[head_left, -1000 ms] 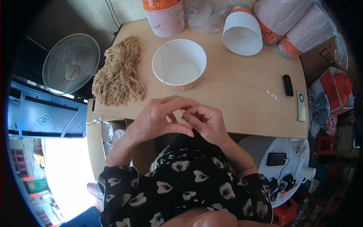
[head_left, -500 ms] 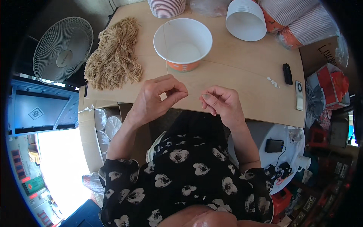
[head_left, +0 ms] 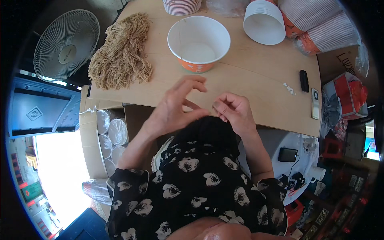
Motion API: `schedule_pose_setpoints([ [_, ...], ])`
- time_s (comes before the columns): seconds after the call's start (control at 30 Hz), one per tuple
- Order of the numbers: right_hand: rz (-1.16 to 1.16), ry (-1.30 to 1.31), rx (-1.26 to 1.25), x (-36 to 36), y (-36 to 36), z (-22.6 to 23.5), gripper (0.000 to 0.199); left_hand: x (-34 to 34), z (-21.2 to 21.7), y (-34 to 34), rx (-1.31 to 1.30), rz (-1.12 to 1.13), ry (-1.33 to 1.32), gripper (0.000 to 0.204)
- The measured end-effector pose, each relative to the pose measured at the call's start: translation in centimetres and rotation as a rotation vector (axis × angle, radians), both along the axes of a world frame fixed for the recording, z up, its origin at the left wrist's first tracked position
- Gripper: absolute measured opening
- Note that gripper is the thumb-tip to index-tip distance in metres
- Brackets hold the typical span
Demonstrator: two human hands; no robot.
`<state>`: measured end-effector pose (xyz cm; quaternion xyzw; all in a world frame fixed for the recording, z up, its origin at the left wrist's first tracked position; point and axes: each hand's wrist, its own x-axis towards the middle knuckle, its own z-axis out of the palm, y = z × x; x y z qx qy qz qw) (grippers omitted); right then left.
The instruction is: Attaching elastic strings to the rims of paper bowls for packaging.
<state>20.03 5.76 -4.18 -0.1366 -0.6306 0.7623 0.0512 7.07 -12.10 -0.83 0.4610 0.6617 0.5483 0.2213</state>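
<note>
Left hand (head_left: 176, 106) spread wide, right hand (head_left: 234, 110) pinched narrow, both held at table's (head_left: 248, 76) near edge; held thing cannot be told. White bowl (head_left: 199, 40) seen empty mid-table; string bundle (head_left: 122, 52) left corner, judged largely unused.

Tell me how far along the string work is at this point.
Done: nothing finished shows; the white paper bowl stands upright on the wooden table with no string attached that I can make out. In hand: left hand and right hand meet at the table edge, fingertips pinched, whatever they hold too thin to see. Left: the bundle of tan strings and stacked bowls lie untouched.
</note>
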Motion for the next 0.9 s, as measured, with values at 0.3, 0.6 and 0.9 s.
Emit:
schedule_pose_setpoints([
  [0.3,0.046,0.003,0.284,0.1,0.1,-0.1,0.019,1.7,-5.0,0.6,0.082,0.033,-0.491,0.007],
  [0.6,-0.340,0.473,1.610,-7.1,5.8,3.6,0.024,0.3,-4.4,-0.6,0.078,0.287,-0.133,0.008],
  [0.9,-0.068,0.492,1.504,-6.8,2.4,2.4,0.015,-0.6,-6.6,2.0,0.346,0.475,-0.558,0.020],
])
